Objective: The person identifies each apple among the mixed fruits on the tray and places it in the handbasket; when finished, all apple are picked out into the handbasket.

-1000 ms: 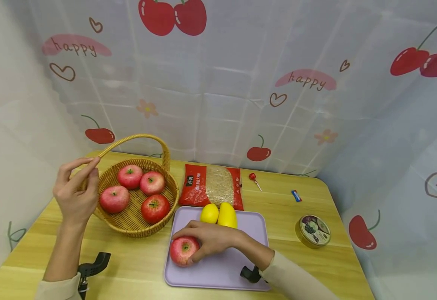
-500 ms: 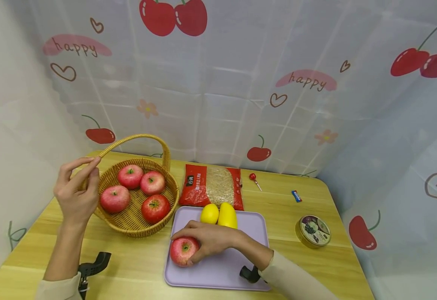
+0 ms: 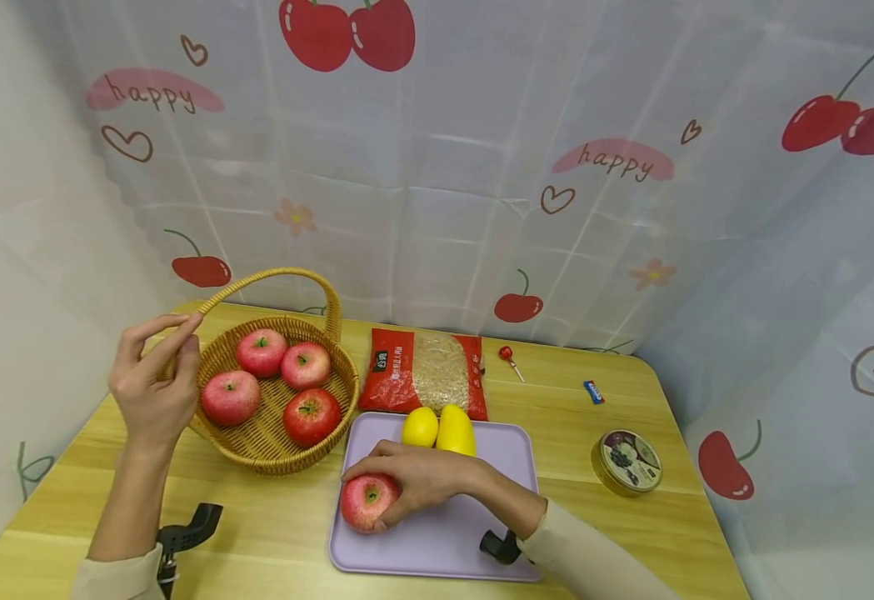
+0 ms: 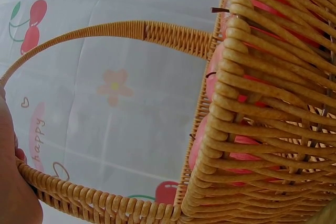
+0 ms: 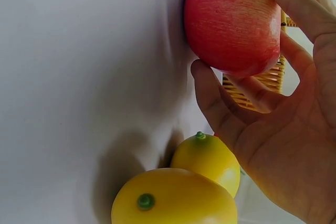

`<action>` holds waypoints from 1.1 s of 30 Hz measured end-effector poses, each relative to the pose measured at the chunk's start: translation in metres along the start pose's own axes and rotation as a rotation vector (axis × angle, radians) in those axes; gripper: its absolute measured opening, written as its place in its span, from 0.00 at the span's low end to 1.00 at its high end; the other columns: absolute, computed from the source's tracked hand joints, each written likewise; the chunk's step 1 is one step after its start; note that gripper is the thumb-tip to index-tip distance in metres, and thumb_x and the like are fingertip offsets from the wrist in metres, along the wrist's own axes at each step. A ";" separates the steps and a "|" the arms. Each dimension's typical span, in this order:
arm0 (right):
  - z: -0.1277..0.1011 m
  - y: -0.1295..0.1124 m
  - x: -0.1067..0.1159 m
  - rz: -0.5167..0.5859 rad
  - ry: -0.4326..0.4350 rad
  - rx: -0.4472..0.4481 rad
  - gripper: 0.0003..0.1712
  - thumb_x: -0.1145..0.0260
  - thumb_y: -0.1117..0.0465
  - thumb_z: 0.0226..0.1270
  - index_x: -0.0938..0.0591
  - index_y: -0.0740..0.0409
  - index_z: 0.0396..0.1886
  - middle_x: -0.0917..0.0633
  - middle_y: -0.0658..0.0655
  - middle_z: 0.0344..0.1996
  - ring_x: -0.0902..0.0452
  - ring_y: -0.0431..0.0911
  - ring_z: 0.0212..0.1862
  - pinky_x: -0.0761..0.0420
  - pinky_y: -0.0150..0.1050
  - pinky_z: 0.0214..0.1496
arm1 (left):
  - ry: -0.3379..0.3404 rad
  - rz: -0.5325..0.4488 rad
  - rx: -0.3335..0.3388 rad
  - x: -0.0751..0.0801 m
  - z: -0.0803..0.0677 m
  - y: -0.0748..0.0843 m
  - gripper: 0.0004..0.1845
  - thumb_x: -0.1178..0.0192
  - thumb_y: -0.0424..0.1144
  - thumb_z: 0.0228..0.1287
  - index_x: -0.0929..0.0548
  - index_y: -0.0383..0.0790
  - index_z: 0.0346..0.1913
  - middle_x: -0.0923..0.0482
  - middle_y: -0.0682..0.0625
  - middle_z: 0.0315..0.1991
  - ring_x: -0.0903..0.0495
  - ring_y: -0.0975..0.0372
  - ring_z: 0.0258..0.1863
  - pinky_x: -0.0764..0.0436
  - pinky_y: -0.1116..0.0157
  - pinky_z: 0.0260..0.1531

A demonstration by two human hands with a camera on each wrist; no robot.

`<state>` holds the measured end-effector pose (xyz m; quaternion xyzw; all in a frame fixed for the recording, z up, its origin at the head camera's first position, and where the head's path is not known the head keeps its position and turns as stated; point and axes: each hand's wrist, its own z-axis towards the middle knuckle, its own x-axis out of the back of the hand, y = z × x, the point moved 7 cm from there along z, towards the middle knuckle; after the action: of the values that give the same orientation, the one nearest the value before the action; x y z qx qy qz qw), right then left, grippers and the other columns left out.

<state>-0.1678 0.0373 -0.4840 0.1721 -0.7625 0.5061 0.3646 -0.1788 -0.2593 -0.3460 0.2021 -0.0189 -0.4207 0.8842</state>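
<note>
Judging by how things lie, the fruit-moving looks mostly done on the basket side: four apples sit in the wicker basket [image 3: 275,392], while one apple [image 3: 367,501] rests at the near-left corner of the lilac tray [image 3: 481,533], at about 7 o'clock from the two yellow fruits [image 3: 438,428] at the tray's far edge. The right hand [image 3: 422,479] curls its fingers over that apple, cupping it against the tray; the right wrist view shows the fingertips wrapped round its far side, so the grip looks set but the apple is not lifted. The left hand [image 3: 153,392] pinches the basket handle [image 4: 131,30] at the basket's 9 o'clock rim. Room is fair: the basket's near-right rim lies just beside the tray corner, at 11 o'clock from the apple, and the arched handle spans the far side. A red packet [image 3: 423,372] sits at 12 o'clock, a tin [image 3: 626,461] at 3 o'clock, well apart.
</note>
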 end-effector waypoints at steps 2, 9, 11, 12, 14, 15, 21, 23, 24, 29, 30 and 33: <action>0.000 0.000 0.000 -0.002 -0.001 -0.001 0.40 0.24 0.44 0.59 0.27 0.34 0.71 0.26 0.42 0.57 0.32 0.31 0.56 0.28 0.27 0.58 | 0.000 0.000 -0.001 0.000 0.000 0.000 0.08 0.36 0.31 0.64 0.09 0.30 0.37 0.16 0.36 0.39 0.18 0.57 0.42 0.25 0.74 0.45; 0.000 0.001 -0.001 -0.007 -0.001 -0.003 0.40 0.24 0.45 0.58 0.28 0.33 0.71 0.26 0.42 0.57 0.32 0.31 0.55 0.28 0.27 0.58 | 0.006 -0.001 0.001 0.000 0.000 0.000 0.08 0.37 0.31 0.64 0.09 0.30 0.37 0.16 0.36 0.39 0.18 0.57 0.42 0.25 0.74 0.45; 0.000 0.001 -0.001 -0.009 -0.002 -0.007 0.40 0.24 0.44 0.58 0.28 0.32 0.71 0.26 0.42 0.57 0.31 0.31 0.55 0.28 0.27 0.58 | 0.007 -0.001 0.000 0.000 0.000 0.000 0.08 0.37 0.31 0.64 0.09 0.30 0.37 0.16 0.36 0.39 0.18 0.57 0.42 0.26 0.74 0.45; 0.000 0.001 -0.001 -0.013 -0.003 -0.009 0.40 0.24 0.43 0.58 0.29 0.31 0.71 0.26 0.42 0.57 0.31 0.31 0.55 0.28 0.27 0.58 | 0.007 -0.001 0.000 0.000 0.000 0.000 0.08 0.37 0.31 0.64 0.09 0.30 0.37 0.16 0.36 0.39 0.18 0.57 0.42 0.26 0.74 0.44; 0.001 0.001 -0.002 -0.019 -0.004 -0.016 0.41 0.24 0.42 0.58 0.29 0.30 0.71 0.26 0.42 0.58 0.31 0.31 0.55 0.27 0.27 0.58 | 0.008 0.000 0.000 0.000 0.000 0.001 0.08 0.37 0.31 0.63 0.09 0.30 0.37 0.16 0.36 0.39 0.18 0.57 0.42 0.26 0.74 0.44; 0.001 0.001 -0.002 -0.018 -0.005 -0.019 0.41 0.24 0.41 0.58 0.29 0.29 0.71 0.26 0.42 0.58 0.31 0.31 0.54 0.27 0.28 0.58 | 0.008 -0.001 0.000 0.000 0.000 0.001 0.08 0.37 0.31 0.63 0.09 0.30 0.37 0.16 0.36 0.39 0.18 0.57 0.42 0.26 0.74 0.44; 0.002 0.003 -0.003 -0.016 -0.002 -0.024 0.40 0.25 0.40 0.58 0.29 0.28 0.70 0.26 0.42 0.57 0.31 0.31 0.54 0.27 0.28 0.57 | 0.016 0.002 -0.006 0.000 0.001 0.001 0.08 0.37 0.31 0.63 0.09 0.30 0.37 0.16 0.36 0.39 0.18 0.57 0.41 0.27 0.75 0.43; 0.002 0.003 -0.003 -0.019 0.003 -0.020 0.40 0.25 0.40 0.58 0.29 0.29 0.70 0.26 0.41 0.57 0.31 0.31 0.54 0.27 0.27 0.57 | 0.019 0.001 -0.006 0.000 0.002 0.002 0.08 0.37 0.30 0.63 0.09 0.30 0.37 0.16 0.36 0.39 0.18 0.57 0.41 0.28 0.76 0.42; 0.002 0.002 -0.003 -0.021 0.005 -0.017 0.40 0.25 0.40 0.58 0.29 0.29 0.70 0.26 0.41 0.57 0.31 0.31 0.54 0.27 0.27 0.57 | 0.020 0.000 -0.007 0.000 0.002 0.002 0.08 0.37 0.30 0.63 0.09 0.30 0.36 0.16 0.36 0.39 0.18 0.57 0.41 0.28 0.76 0.42; 0.003 0.002 -0.003 -0.025 0.016 -0.007 0.39 0.25 0.40 0.58 0.28 0.30 0.70 0.26 0.41 0.56 0.32 0.30 0.54 0.28 0.27 0.56 | 0.023 -0.005 -0.008 0.000 0.002 0.003 0.08 0.37 0.30 0.63 0.09 0.29 0.36 0.16 0.36 0.39 0.18 0.56 0.41 0.26 0.75 0.43; 0.003 0.002 -0.003 -0.024 0.016 -0.007 0.39 0.25 0.40 0.58 0.28 0.30 0.69 0.26 0.40 0.56 0.32 0.30 0.54 0.27 0.26 0.56 | 0.023 -0.005 -0.008 0.000 0.002 0.003 0.08 0.37 0.30 0.63 0.09 0.29 0.36 0.16 0.36 0.39 0.18 0.56 0.41 0.26 0.75 0.43; 0.003 0.002 -0.003 -0.020 0.016 -0.006 0.38 0.25 0.40 0.58 0.27 0.30 0.69 0.25 0.40 0.55 0.31 0.31 0.54 0.27 0.26 0.56 | 0.022 -0.005 -0.006 -0.001 0.002 0.003 0.08 0.37 0.30 0.63 0.09 0.29 0.36 0.16 0.36 0.38 0.18 0.56 0.41 0.26 0.75 0.43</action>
<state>-0.1680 0.0354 -0.4880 0.1745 -0.7592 0.5017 0.3762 -0.1773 -0.2580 -0.3428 0.2043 -0.0073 -0.4206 0.8839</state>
